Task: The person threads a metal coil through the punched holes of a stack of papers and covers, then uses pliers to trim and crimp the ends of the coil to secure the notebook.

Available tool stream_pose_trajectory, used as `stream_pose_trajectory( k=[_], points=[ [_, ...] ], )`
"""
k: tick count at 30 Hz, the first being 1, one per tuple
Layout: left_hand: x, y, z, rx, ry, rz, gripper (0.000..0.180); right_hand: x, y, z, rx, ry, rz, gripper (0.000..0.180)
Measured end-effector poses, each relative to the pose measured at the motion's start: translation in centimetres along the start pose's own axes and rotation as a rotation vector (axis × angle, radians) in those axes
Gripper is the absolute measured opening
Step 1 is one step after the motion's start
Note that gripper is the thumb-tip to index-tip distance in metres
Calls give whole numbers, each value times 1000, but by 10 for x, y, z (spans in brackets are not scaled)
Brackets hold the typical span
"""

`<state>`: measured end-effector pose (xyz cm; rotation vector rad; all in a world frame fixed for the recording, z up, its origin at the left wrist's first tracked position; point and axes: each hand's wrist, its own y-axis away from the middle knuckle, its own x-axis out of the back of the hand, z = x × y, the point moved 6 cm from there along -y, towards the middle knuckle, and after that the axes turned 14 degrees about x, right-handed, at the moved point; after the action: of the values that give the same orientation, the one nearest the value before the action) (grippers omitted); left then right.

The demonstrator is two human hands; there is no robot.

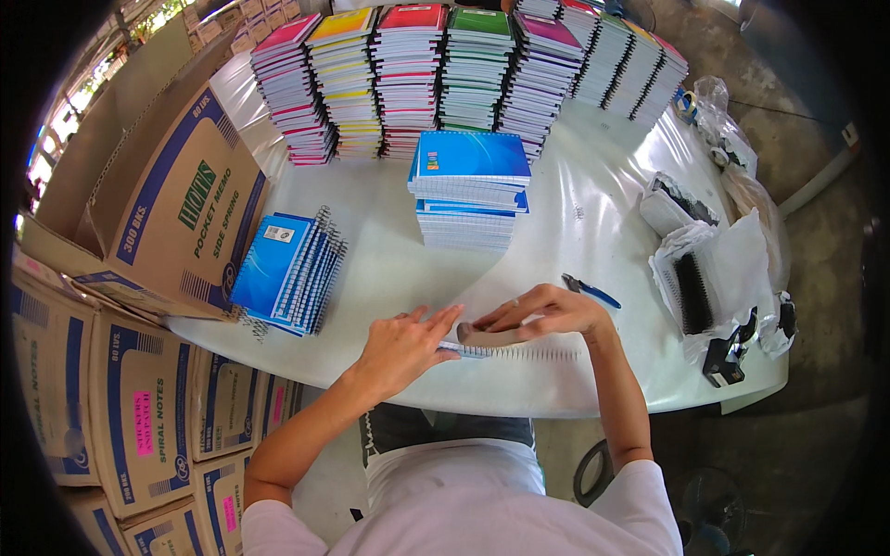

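Lying at the near edge of the white oval table, a thin notebook with a white wire spiral binding sits between both hands, its coil running along the side nearest the person. Left hand: fingers extended and nearly flat, fingertips pressing on the notebook's left end, palm down; not closed around anything. Right hand: fingers arched and loosely spread, tips resting on the notebook's top cover near its middle; a light hold, not a fist. Just beyond the right hand, a pair of blue-handled pliers lies on the table, apart from the fingers. Farther back at centre, a stack of blue-covered spiral notebooks stands upright in a squared pile. To the left, a leaning row of blue notebooks with wire spirals rests against a brown cardboard carton with blue and green print. Along the far edge, tall stacks of notebooks with pink, yellow, red, green and magenta covers stand side by side. At the right, white plastic bags holding black binding coils lie open, with a small black tool near the table's rim. Beneath the table's left side, stacked brown cartons with blue stripes and pink labels stand on the floor.
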<state>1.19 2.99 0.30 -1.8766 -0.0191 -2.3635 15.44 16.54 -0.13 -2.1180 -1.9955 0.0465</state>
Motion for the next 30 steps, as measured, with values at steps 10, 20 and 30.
stream_pose_trajectory(
  k=[10,20,30],
  points=[
    [2,3,-24,122,114,14,76,-6,-4,13,172,-312,111,40],
    [-13,9,-59,374,939,65,108,-10,-28,9,90,-143,82,40],
    [-30,14,-62,320,1061,182,108,-14,-40,7,66,-147,83,43]
  ],
)
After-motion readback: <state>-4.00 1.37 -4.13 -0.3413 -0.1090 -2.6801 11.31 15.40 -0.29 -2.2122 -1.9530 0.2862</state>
